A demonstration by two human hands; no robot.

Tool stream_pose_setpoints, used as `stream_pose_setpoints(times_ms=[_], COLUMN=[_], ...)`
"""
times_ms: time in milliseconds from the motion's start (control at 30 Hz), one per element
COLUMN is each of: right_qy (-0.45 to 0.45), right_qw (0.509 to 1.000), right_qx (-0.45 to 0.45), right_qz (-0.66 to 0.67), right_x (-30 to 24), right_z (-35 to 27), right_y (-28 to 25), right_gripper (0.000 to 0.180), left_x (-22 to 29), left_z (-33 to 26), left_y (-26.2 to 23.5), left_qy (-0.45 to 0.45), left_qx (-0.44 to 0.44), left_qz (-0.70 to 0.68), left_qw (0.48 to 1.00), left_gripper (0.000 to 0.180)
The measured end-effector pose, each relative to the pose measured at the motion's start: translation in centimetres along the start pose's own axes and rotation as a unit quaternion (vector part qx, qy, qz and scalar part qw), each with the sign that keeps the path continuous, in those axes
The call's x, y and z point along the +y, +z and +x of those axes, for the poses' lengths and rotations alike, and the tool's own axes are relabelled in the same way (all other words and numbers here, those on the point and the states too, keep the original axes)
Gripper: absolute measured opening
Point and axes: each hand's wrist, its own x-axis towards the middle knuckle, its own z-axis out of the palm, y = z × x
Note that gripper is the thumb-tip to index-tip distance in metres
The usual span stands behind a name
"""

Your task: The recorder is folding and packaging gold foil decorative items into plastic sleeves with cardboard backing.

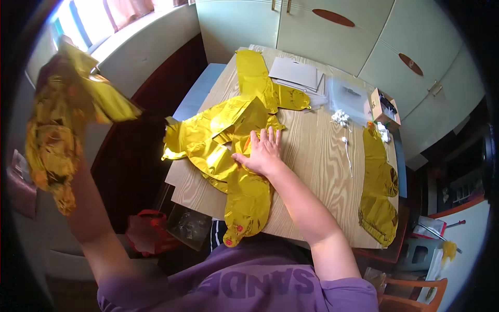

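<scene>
At the far left, my left forearm [91, 218] reaches up off the table behind a crumpled gold foil balloon [52, 130], which hangs in the air. The foil hides most of that hand, but the balloon is held up by it. My right hand [264, 154] lies with its fingers spread on a loose pile of flat gold foil balloons [208, 140]. One rounded foil end with small red spots [244, 221] reaches down past the table's near edge. Another flat gold foil balloon [252, 75] touches the pile at the far side.
A separate flat gold foil balloon [377, 182] lies along the table's right edge. Farther back are grey-white cards [296, 73], a clear plastic bag [348, 99], a small box [385, 108], crumpled white bits [340, 117] and a thin white stick [348, 156]. A chair [416, 291] stands lower right.
</scene>
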Motion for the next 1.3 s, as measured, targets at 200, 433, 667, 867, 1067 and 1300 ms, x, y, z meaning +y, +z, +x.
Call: stream_pose_setpoints(times_ms=[200, 433, 667, 867, 1067, 1300], right_qy=[0.023, -0.045, 0.061, 0.147, 0.142, 0.085], right_qw=[0.941, 0.761, 0.551, 0.831, 0.811, 0.966], right_qx=[0.129, 0.079, 0.044, 0.065, 0.044, 0.239], right_qz=[0.311, 0.642, 0.831, 0.532, 0.566, -0.039], right_x=[5.4, 10.4, 15.9, 16.9, 22.3, 18.8], right_z=[-2.9, -11.3, -17.2, -16.3, -14.7, -17.1], right_y=[-1.7, -3.6, -4.1, -2.6, -3.2, -4.0], right_gripper=[0.072, 0.042, 0.047, 0.029, 0.029, 0.06], left_x=[-5.1, -15.4, -21.3, -16.9, -23.9, -27.1], left_z=[-2.9, -7.6, -12.5, -10.8, -3.0, -4.7], left_y=[11.9, 26.1, 28.0, 22.7, 8.8, 4.7], left_qy=[-0.114, -0.155, -0.013, 0.015, 0.12, 0.027], left_qx=[-0.206, -0.45, -0.475, -0.529, -0.225, -0.233], left_qz=[0.044, 0.121, 0.229, 0.201, 0.609, 0.579], left_qw=[0.971, 0.871, 0.849, 0.824, 0.751, 0.781], left_gripper=[0.019, 0.026, 0.037, 0.024, 0.06, 0.06])
